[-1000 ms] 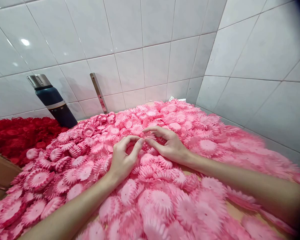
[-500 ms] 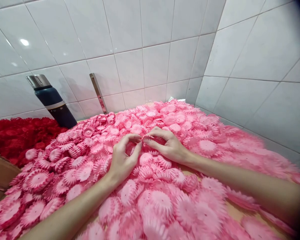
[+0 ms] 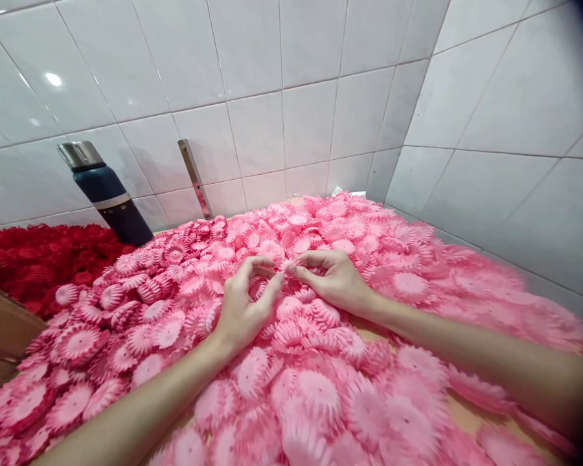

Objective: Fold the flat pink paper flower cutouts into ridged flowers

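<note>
Pink flowers (image 3: 319,391) heaped across lower frame. Left hand (image 3: 250,301), right hand (image 3: 337,281) above them, centre, fingers curled narrow, tips nearly meeting (can't tell from here if pinching one). Bottle (image 3: 109,197) upper left.

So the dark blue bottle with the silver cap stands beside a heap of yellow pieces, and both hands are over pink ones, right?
Not quite: the heap beside the dark blue bottle is red, as the head view shows. The left hand and right hand are indeed over pink pieces.
</note>
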`<state>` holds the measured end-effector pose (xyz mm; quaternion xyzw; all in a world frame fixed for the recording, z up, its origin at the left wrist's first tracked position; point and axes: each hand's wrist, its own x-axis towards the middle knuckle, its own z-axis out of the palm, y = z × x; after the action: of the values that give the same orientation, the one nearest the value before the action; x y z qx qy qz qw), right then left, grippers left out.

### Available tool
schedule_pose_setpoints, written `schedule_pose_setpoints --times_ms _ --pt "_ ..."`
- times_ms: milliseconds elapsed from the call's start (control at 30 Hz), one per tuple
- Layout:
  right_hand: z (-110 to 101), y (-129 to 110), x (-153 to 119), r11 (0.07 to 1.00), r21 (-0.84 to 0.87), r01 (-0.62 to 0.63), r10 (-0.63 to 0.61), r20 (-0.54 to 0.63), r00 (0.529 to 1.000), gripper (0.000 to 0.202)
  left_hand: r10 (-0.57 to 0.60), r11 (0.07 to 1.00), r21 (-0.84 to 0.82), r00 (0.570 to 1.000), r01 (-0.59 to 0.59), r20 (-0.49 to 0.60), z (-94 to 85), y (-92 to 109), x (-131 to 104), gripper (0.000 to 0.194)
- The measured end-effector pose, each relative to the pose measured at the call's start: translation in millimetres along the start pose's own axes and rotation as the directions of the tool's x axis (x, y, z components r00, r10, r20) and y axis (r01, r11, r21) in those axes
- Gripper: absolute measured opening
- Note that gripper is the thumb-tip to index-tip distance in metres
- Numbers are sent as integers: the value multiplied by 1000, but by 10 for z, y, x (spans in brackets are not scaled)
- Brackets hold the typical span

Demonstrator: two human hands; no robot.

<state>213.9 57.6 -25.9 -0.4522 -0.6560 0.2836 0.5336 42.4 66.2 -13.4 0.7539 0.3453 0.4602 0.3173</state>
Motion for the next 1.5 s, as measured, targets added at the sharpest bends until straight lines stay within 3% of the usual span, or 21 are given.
schedule_pose_setpoints --times_ms 300,667,967,1167,1333,1500 --pt "-8 24 -21 981 -173 91 -88 26 996 41 31 1000 5 999 -31 28 -18 -3 -3 8" --pt "1 37 -11 987 -109 114 -110 44 993 47 44 996 76 993 -52 111 -33 -2 -1 13" --pt "13 36 -19 977 -93 192 -172 192 966 45 83 996 26 990 -87 115 -31 -24 5 12" --pt "0 46 -1 991 -36 132 -121 214 969 46 101 995 0 992 -101 75 -39 -8 3 8" --pt "-9 66 6 994 -22 111 -104 217 971 47 114 992 40 986 -120 121 -47 -13 4 9" --pt "-8 98 9 993 -27 119 -109 244 964 48 201 974 79 968 -214 151 -38 -28 -2 10"
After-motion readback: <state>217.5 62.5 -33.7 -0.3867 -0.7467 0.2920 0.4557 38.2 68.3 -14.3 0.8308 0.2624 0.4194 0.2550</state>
